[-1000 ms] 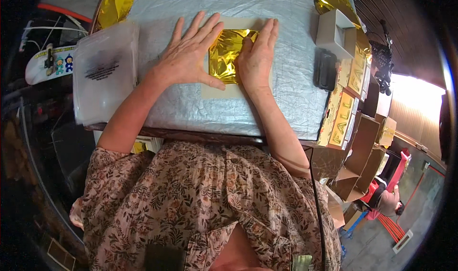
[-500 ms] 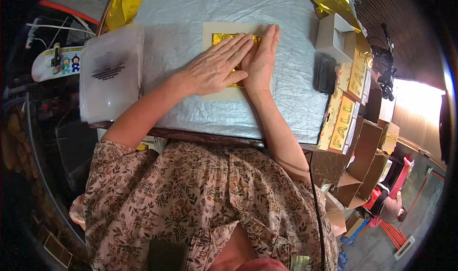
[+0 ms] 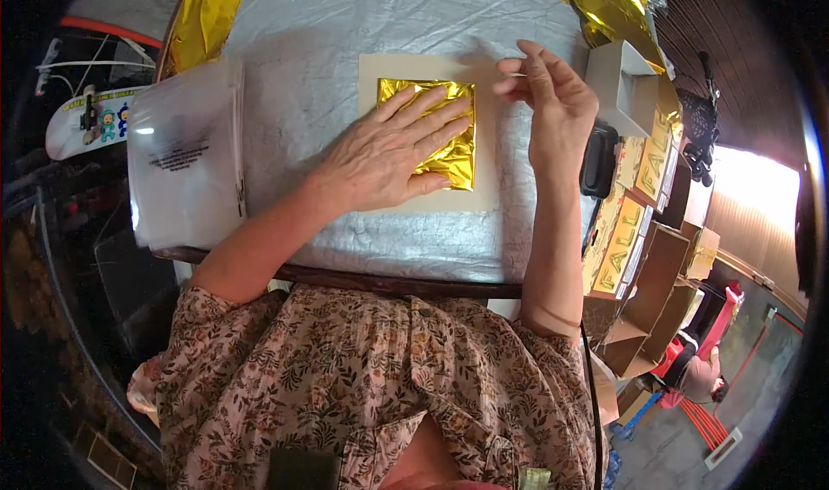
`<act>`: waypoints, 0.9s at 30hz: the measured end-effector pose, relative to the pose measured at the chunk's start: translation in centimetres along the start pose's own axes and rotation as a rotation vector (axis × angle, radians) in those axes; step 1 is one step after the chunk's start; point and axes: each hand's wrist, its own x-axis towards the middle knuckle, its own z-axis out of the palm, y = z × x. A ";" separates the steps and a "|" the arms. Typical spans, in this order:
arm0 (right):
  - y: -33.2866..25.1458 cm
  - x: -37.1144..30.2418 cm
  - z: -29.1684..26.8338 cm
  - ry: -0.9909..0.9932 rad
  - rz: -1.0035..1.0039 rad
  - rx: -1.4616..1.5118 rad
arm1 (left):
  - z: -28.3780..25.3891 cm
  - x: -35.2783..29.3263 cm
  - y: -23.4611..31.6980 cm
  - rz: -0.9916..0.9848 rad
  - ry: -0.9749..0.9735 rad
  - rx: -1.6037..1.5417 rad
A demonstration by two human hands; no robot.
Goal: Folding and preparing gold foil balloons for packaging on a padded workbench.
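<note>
While the left hand [image 3: 389, 149] lay flat with fingers spread wide on the gold foil square [image 3: 451, 149], that square sat at upper centre of the frame inside the beige card mount [image 3: 488, 179], itself on the silver-covered table [image 3: 294, 67]. Right hand [image 3: 557, 110]: fingertips pinched narrowly at the mount's upper right edge; whether anything was held between them could not be told. Judged handling: steady, even pressure from the flat palm would keep the foil from creeping or creasing while the edge is worked. Containers: open grey box [image 3: 623, 84], upper right, appeared empty; brown cardboard boxes [image 3: 648, 291], right edge, open, contents not visible. Clear plastic bags [image 3: 186, 153], left of frame, stacked flat. Loose gold foil sheet [image 3: 203, 15] along the top.
</note>
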 end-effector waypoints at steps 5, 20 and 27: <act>0.3 2.8 -0.1 -0.242 0.019 -0.258 | 0.0 0.0 -0.1 -0.015 -0.014 -0.047; 2.3 4.4 1.2 -0.300 0.173 -0.294 | 0.1 0.0 0.1 -0.026 0.029 -0.030; 2.9 2.8 1.0 -0.068 -0.192 -0.523 | 0.4 -0.1 -0.1 -0.056 0.018 -0.040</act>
